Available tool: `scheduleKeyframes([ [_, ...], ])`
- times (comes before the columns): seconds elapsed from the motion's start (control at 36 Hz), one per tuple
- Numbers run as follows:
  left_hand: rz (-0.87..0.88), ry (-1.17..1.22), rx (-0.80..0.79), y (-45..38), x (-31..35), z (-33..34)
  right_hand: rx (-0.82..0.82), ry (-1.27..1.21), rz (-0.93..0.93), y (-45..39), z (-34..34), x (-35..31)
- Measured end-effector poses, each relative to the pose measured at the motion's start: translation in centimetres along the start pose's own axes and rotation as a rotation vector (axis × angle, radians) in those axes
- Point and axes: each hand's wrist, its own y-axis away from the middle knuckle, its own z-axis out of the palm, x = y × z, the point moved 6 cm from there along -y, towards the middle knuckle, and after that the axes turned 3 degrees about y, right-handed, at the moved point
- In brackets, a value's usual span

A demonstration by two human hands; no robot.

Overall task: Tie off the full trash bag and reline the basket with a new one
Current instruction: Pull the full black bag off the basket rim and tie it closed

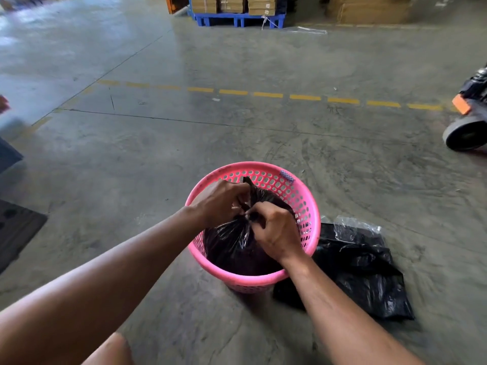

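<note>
Concrete floor (184,143), grey, scuffed and faintly glossy, fills nearly the whole frame, with a dashed yellow line (268,95) running across the upper middle. At the top centre a blue pallet (237,19) carries stacked cardboard boxes (232,3); at the right edge a dark wheel (465,135) of some cart pokes in. A dark mat (15,230) lies at the left edge.

Low and centre stands the pink basket (303,204), a perforated plastic tub resting on the floor. Inside it sits the full trash bag (232,246), thin black film, glossy and crinkled, its top gathered to a neck at about rim height. Just right of the basket, touching its base, lies a flat heap of spare black bags (363,270) with a clear wrapper (355,225) at its upper end.

Both hands meet over the neck. The left hand (221,201) is curled, fingers pinching one twisted tail of film; the right hand (276,233) is closed on the other tail, knuckles up. The knot looks under way but not cinched.

Film like this is soft and slick and probably tears if yanked; the gathered neck below the knot seems the best hold. How heavy the load is cannot be told. The basket is likely light and may lift with the bag.
</note>
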Motion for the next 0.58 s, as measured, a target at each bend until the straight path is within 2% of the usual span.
scheduleKeyframes([
  [0.08, -0.016, 0.057, -0.025, 0.3, -0.3, 0.0, 0.015, 0.025, 0.055, -0.5, -0.9, 1.4],
  [0.22, -0.101, 0.096, -0.02, 0.4, -1.5, 0.6, -0.091, 0.195, 0.154, -0.6, -1.2, 3.2],
  [0.36, -0.195, 0.109, 0.002, 0.5, -2.4, 1.3, -0.149, 0.214, 0.185, -0.2, -1.0, 4.0],
  [0.42, -0.184, 0.044, 0.006, 0.8, -2.7, 1.6, -0.081, 0.169, 0.09, 0.2, -2.0, 3.7],
  [0.47, -0.14, -0.132, 0.017, 1.1, -2.6, 1.6, 0.069, 0.197, 0.029, 0.8, -3.9, 3.9],
  [0.53, -0.114, -0.217, -0.016, 1.4, -1.8, 1.9, 0.28, 0.244, 0.136, 1.7, -6.0, 5.1],
  [0.58, -0.103, -0.308, -0.091, 1.2, -1.0, 2.7, 0.43, 0.258, 0.34, 2.9, -7.2, 6.7],
])
